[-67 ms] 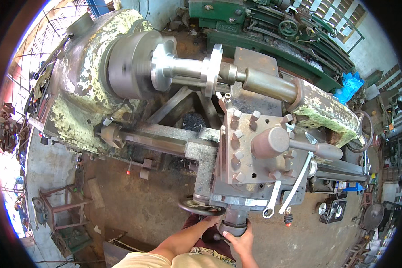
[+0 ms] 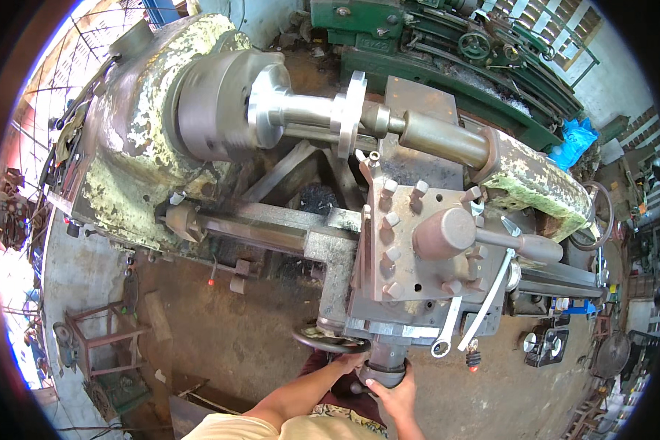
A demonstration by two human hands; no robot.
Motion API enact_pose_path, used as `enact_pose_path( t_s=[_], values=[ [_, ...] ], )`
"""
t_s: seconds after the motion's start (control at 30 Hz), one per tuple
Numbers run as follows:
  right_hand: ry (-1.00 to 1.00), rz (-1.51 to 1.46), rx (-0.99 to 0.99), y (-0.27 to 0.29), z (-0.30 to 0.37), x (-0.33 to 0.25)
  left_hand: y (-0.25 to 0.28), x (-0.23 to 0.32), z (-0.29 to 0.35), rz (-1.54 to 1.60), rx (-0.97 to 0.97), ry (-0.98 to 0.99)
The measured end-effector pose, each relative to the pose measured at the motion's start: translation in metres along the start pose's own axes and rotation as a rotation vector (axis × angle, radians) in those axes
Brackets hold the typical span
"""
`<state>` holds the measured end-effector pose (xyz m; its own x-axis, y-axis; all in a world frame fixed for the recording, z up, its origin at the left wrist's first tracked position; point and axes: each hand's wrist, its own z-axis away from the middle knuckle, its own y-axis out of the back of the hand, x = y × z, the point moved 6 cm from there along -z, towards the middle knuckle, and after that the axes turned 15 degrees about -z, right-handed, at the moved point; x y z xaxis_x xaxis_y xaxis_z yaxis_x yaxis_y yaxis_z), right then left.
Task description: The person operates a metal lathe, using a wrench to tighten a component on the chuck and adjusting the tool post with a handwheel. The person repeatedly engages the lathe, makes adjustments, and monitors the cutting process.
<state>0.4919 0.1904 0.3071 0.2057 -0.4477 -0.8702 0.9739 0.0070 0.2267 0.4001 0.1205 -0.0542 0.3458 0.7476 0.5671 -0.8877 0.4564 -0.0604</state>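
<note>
At the lower edge, my right hand (image 2: pixel 396 390) is closed around the cross-slide handle (image 2: pixel 381 375) of a metal lathe, its thumb on top. Beside it my left hand (image 2: pixel 349 362) reaches in under the carriage handwheel (image 2: pixel 328 342); its fingers are mostly hidden. Above them sits the square tool post (image 2: pixel 397 242) with several clamping bolts and a domed clamp lever (image 2: pixel 447 235). A cutting tool's tip (image 2: pixel 364 163) lies close to the flange of a shiny flanged shaft (image 2: pixel 308 110). The shaft runs between the blurred, spinning chuck (image 2: pixel 220 106) and the tailstock quill (image 2: pixel 447 139).
Two wrenches, a ring one (image 2: pixel 446 334) and a long bar-like one (image 2: pixel 488 299), jut over the carriage's front right. The tailstock (image 2: pixel 535 176) stands right. Behind is a green lathe (image 2: pixel 447 59) with a blue bag (image 2: pixel 573 143). A rusty metal stand (image 2: pixel 106 341) sits on the floor left.
The chuck has turned, and the blur on it and on the near flange looks different. Both hands, the handle and the tool post appear to hold their places.
</note>
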Motion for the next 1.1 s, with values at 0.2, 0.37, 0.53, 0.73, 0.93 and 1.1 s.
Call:
enact_pose_path(
  t_s=[0.2, 0.37, 0.53, 0.73, 0.93, 1.1],
  values=[
    [-0.036, 0.035, -0.008, 0.001, 0.002, -0.005, -0.01, 0.034, 0.053, 0.361, -0.162, 0.018],
    [-0.04, 0.036, -0.026, 0.001, 0.0, -0.005, 0.013, 0.062, 0.098, 0.467, -0.141, 0.007],
    [-0.02, 0.001, -0.021, 0.001, 0.0, -0.005, 0.055, 0.077, 0.143, 0.501, -0.168, -0.118],
    [-0.052, -0.025, -0.052, 0.0, -0.005, 0.003, 0.146, 0.046, 0.211, 1.202, 0.507, 0.124],
    [-0.062, -0.122, -0.066, -0.003, -0.007, 0.009, 0.154, 0.098, 0.209, 0.696, 0.631, 0.124],
    [-0.042, -0.045, -0.064, -0.002, -0.007, 0.003, 0.179, 0.081, 0.205, 0.869, 0.448, 0.243]
  ],
)
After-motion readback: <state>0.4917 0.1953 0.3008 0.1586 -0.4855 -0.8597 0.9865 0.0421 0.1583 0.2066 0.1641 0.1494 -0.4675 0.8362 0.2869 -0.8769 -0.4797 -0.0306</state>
